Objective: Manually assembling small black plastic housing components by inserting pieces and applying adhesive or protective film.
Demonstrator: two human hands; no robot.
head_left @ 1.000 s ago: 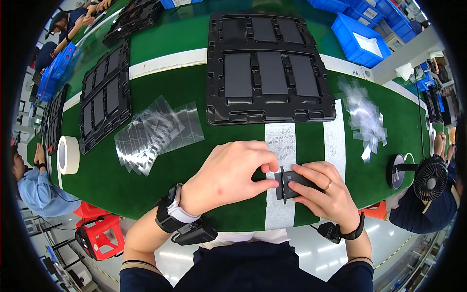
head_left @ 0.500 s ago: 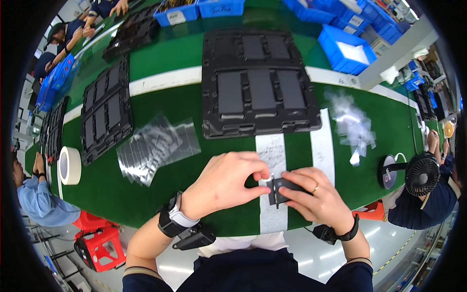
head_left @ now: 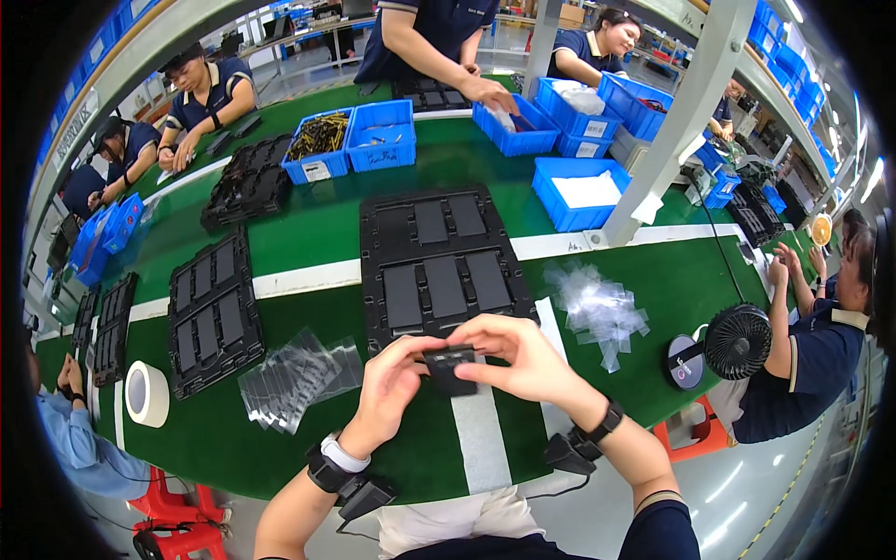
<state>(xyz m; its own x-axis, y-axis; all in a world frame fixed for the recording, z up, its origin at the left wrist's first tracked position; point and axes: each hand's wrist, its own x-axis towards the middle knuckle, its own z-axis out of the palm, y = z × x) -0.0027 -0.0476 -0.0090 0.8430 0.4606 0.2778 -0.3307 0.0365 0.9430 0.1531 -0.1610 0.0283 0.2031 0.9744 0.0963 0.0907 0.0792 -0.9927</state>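
Between both hands is a small black rectangular part [head_left: 454, 372], its broad face turned toward me; I cannot make out its exact kind. My left hand [head_left: 390, 387] pinches the part's left end with thumb and fingers. On the other side my right hand [head_left: 523, 366] grips it, thumb across the front and fingers over the top edge. The part is in front of the near edge of a black tray [head_left: 370, 280] whose pockets hold several dark grey flat panels. A white strip [head_left: 481, 443] runs along the green table below the hands.
Clear plastic film pieces lie left [head_left: 301, 381] and right [head_left: 599, 310] of the hands. A tape roll [head_left: 147, 394] and another black tray [head_left: 217, 308] are on the left, a fan [head_left: 737, 342] on the right. Beyond stand blue bins [head_left: 560, 219] and co-workers.
The part has come up from low over the white strip and is tilted to face me. Both hands now grip its ends. The view has tilted up, showing more of the far workspace.
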